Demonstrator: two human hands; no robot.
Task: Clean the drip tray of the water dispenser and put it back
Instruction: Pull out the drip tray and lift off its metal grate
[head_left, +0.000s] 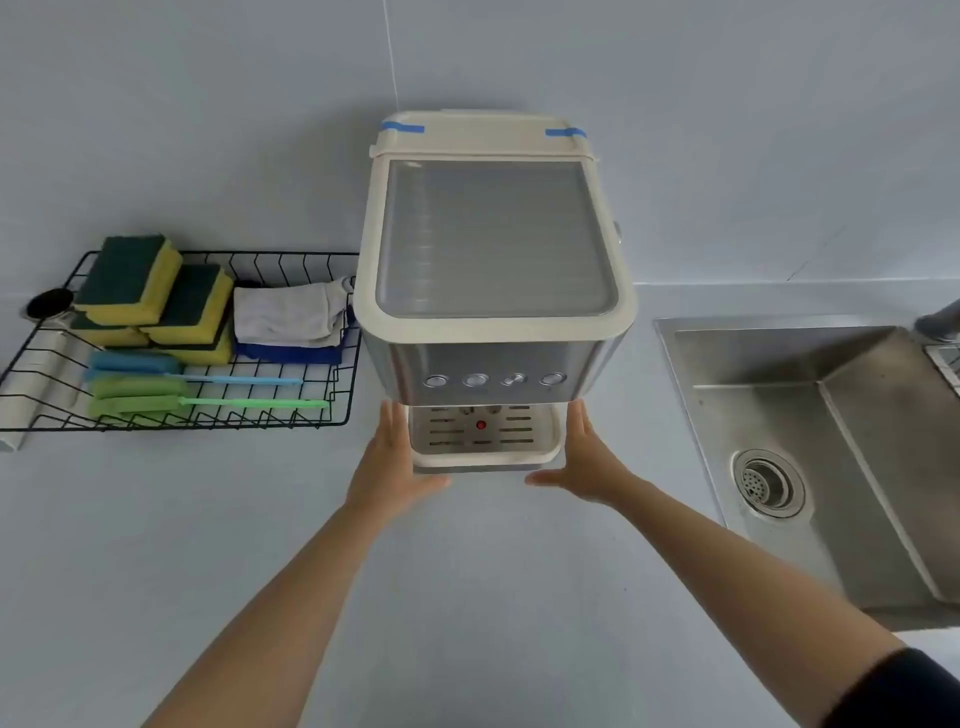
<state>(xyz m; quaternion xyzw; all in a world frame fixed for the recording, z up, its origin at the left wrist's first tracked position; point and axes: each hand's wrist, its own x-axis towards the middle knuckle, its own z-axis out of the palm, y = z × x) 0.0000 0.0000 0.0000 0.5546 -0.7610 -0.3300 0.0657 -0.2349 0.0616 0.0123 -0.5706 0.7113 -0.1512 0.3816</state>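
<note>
The water dispenser (491, 270) is observed upright on the counter (467, 597), against the wall. The drip tray (483, 441) is seated in the recess at the dispenser's base, below the row of buttons; its slotted grille carries a small red dot at centre. The left hand (389, 462) is laid flat against the tray's left side, fingers extended, thumb spread below the front edge. The right hand (584, 460) is placed likewise on the right side. Neither hand is closed around anything. A wire basket (332, 415) of sponges and cloths is noted to the left, a steel sink (810, 441) to the right.
</note>
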